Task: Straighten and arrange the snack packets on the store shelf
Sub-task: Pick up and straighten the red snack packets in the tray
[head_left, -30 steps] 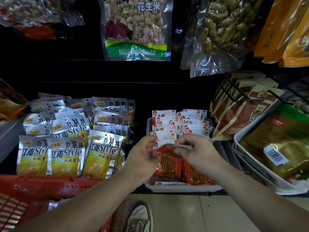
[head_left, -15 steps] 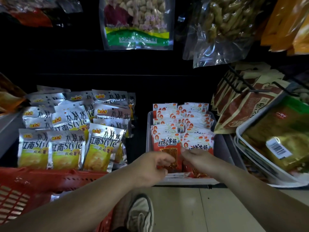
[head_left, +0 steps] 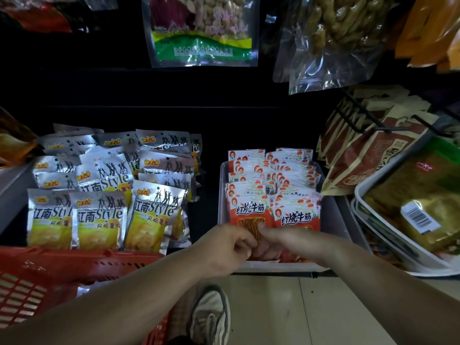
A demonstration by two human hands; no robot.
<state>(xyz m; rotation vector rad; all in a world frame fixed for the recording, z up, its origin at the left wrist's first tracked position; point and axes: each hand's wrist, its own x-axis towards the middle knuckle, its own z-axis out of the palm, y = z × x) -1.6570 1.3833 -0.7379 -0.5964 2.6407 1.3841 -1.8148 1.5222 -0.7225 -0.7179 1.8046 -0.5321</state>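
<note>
Left hand (head_left: 227, 245) and right hand (head_left: 278, 241) both pinch the front red-and-white foil snack packet (head_left: 249, 212); it stands upright in the grey plastic tray (head_left: 336, 212).

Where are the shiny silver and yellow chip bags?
The silver and yellow chip bags stand in rows on the left of the head view, behind the red basket and left of the gray tray of red packets.

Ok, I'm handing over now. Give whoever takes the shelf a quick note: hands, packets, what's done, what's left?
Left hand and right hand: both pinch the bottom of the front-left red packet in the grey tray.
Done: the red packets stand upright in two rows, labels forward.
Left: seat this packet, then straighten the silver-yellow chip packets beside the tray, which lean and overlap unevenly.
</note>
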